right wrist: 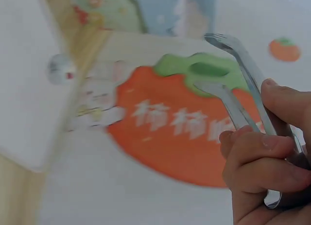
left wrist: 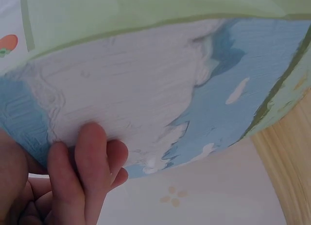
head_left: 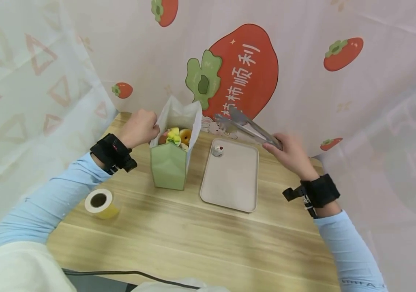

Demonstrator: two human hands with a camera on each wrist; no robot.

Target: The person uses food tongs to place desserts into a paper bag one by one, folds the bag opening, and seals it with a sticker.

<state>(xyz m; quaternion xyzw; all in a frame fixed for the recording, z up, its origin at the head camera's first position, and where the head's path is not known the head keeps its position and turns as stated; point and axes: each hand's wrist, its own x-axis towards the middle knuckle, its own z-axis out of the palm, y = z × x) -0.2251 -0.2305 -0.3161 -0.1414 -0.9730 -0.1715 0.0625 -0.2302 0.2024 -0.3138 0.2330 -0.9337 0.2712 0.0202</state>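
Note:
My left hand [head_left: 138,127] pinches the left rim of a green paper bag [head_left: 168,167], its curled fingers [left wrist: 92,157] lying against the bag's painted blue-and-white side panel. Inside the upright bag show a small doughnut [head_left: 185,136] and a yellow-green piece [head_left: 173,136], with other bits partly hidden. In my right hand [head_left: 293,154] is a pair of metal tongs [head_left: 253,129], gripped near the handle end. The tongs' tips point left, parted and with nothing between them, above the back of a beige tray [head_left: 231,178]. A tiny white cake with a red dot [head_left: 217,151] sits at the tray's back left corner.
A roll of yellow tape [head_left: 106,207] stands on the wooden table [head_left: 179,239] at front left. Behind the table hangs a pale printed cloth [head_left: 295,89] with persimmon pictures. A black cable [head_left: 120,272] runs along the near edge.

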